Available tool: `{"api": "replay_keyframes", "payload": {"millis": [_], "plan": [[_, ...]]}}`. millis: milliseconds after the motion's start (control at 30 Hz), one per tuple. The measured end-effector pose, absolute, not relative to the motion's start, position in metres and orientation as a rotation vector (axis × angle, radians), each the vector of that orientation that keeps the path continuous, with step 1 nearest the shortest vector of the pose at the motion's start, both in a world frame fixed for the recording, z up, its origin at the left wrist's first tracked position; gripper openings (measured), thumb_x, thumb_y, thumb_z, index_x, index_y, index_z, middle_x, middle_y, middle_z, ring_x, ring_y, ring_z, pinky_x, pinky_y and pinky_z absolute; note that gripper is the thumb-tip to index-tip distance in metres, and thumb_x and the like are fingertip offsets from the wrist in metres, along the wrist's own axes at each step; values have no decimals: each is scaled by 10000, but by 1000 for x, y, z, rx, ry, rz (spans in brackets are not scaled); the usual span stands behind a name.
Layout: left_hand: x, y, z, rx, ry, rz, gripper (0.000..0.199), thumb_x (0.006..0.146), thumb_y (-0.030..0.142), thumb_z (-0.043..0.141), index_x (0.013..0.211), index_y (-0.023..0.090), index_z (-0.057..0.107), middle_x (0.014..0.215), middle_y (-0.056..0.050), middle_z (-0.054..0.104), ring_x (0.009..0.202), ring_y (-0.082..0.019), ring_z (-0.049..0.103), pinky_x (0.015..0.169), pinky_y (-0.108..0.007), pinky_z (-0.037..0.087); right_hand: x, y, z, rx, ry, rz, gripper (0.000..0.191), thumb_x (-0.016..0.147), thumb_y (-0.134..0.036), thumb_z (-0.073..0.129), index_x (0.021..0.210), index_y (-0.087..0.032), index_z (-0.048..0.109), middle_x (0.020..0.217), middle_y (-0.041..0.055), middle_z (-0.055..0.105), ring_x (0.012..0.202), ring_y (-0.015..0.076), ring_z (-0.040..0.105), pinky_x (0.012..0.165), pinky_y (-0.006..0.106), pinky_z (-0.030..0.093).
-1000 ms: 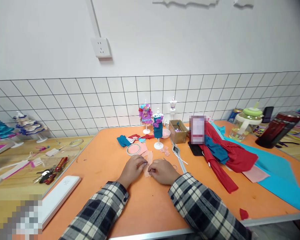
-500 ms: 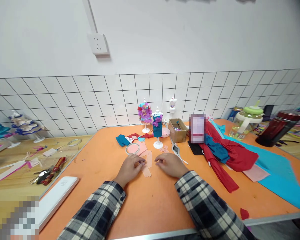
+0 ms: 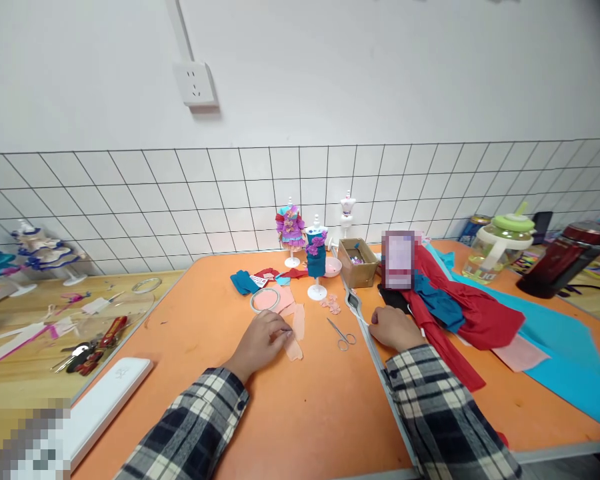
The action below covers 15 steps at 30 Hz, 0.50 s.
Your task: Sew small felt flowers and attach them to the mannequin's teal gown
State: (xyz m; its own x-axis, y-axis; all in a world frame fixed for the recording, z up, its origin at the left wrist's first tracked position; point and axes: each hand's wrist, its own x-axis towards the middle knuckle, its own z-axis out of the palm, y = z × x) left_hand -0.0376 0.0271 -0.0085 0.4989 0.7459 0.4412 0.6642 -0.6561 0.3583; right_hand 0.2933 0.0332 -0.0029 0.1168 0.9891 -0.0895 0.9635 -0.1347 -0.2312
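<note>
- Pink fabric strips [image 3: 299,322]: cut, I judge; not yet fastened.
- My left hand [image 3: 261,339] touches one; my right hand [image 3: 394,328] sits apart.
- Grips: I cannot tell.

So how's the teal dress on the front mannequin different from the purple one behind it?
The teal dress is narrow and straight, while the purple dress flares out in ruffles. The teal dress is mostly one colour, with purple trim toward its top; the purple dress has blue and red near one shoulder. Both are on small, upright mannequins with round white bases.
</note>
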Motion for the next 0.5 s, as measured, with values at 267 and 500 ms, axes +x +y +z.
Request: {"api": "replay_keyframes", "payload": {"millis": [267, 500], "plan": [[-30, 19, 2, 2694, 1209, 850, 181, 894, 226, 510, 903, 212, 691, 928, -60, 662, 919, -222, 564, 844, -395, 430, 289, 41, -8, -2054, -2027, 418, 182, 789, -171, 495, 807, -137, 673, 957, 162, 644, 910, 271, 605, 753, 350, 416], [-4, -12, 11, 2505, 1328, 1195, 286, 939, 227, 445, 1163, 240, 623, 1107, -78, 603, 1075, -226, 522, 922, -392, 421, 243, 27, 4, -1540, -2053, 437, 140, 913, -188, 414, 907, -182, 555, 981, 59, 610, 923, 165, 572, 794, 270, 422]]}}
